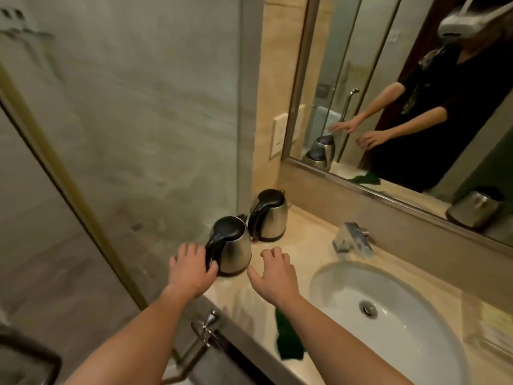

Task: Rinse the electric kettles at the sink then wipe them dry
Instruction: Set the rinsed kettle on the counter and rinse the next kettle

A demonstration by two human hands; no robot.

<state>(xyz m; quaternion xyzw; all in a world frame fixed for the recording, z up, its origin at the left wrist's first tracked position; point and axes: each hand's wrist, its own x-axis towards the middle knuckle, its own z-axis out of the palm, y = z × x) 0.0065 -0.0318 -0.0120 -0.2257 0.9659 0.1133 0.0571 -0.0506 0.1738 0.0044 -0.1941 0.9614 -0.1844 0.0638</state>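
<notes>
Steel and black plastic: two electric kettles stand upright on the pale stone counter (305,245), left of the sink (416,343), lids down.
Near kettle (236,252): closest to the counter's front edge, its black handle turned toward the person.
Far kettle (270,216): just behind the near one, close to the wall corner; whether the two touch cannot be told.
Left hand (191,269): at the near kettle's handle, fingers loosely curled, thumb lying against the lower part of the handle; the curl does not look closed into a full grip.
Right hand (273,270): hovers over the counter just right of the near kettle, fingers relaxed and slightly apart, holding nothing and apart from the kettle.
Green cloth (287,340): lies crumpled on the counter's front edge, beside the basin, under the right forearm.
Faucet (354,240): behind the basin, no water visibly running; the basin looks dry.
Progress: judging by this, the task is at its very start. Neither kettle is at the basin, and nothing shows that either has been rinsed or wiped.
Left to do: lift the near kettle, rinse it, dry it with the cloth, then repeat for the far one.
</notes>
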